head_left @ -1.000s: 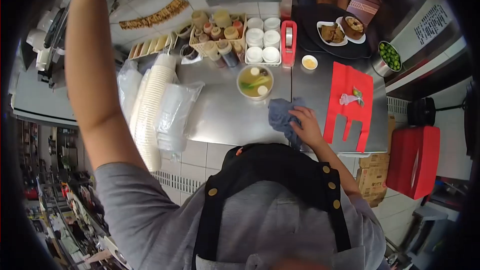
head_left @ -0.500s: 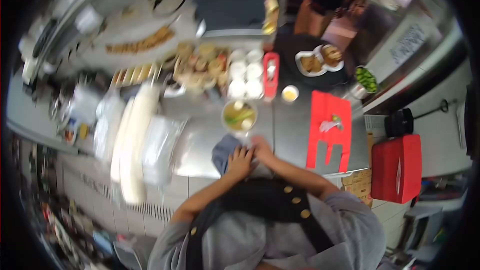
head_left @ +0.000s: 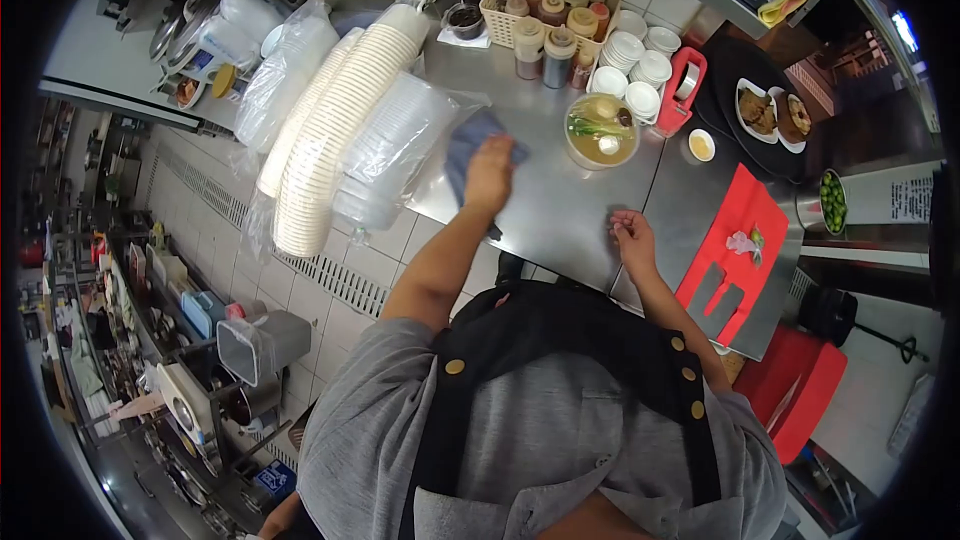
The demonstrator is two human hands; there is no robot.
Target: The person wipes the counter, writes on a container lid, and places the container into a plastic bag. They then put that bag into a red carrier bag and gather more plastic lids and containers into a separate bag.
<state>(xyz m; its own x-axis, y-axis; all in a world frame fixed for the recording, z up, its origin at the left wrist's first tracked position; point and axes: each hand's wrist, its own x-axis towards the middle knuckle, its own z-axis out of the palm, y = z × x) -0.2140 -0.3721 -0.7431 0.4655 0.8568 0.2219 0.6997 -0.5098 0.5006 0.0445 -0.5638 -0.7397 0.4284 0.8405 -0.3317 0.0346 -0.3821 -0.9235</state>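
Observation:
My left hand (head_left: 490, 178) presses a blue-grey cloth (head_left: 474, 145) against the steel counter (head_left: 545, 205), beside the bagged plastic containers. The cloth lies bunched and partly under the fingers. My right hand (head_left: 633, 240) hovers near the counter's front edge with its fingers curled in, and nothing shows in it. Between and beyond the hands stands a round plastic bowl (head_left: 602, 130) of soup with green leaves and pale pieces. Right of it are a small cup of yellow food (head_left: 701, 146) and a red plastic bag (head_left: 735, 240) lying flat with a small clear packet on it.
Long sleeves of stacked paper cups (head_left: 345, 130) and bagged clear containers (head_left: 395, 140) stand at the left. At the back are a basket of sauce bottles (head_left: 550, 15), white lidded tubs (head_left: 640, 65) and a red tape dispenser (head_left: 683, 90). A black tray (head_left: 725, 90) holds food boxes.
My hands have parted: the left has moved left with the cloth, the right has gone to the right. My view has turned, so the counter appears tilted.

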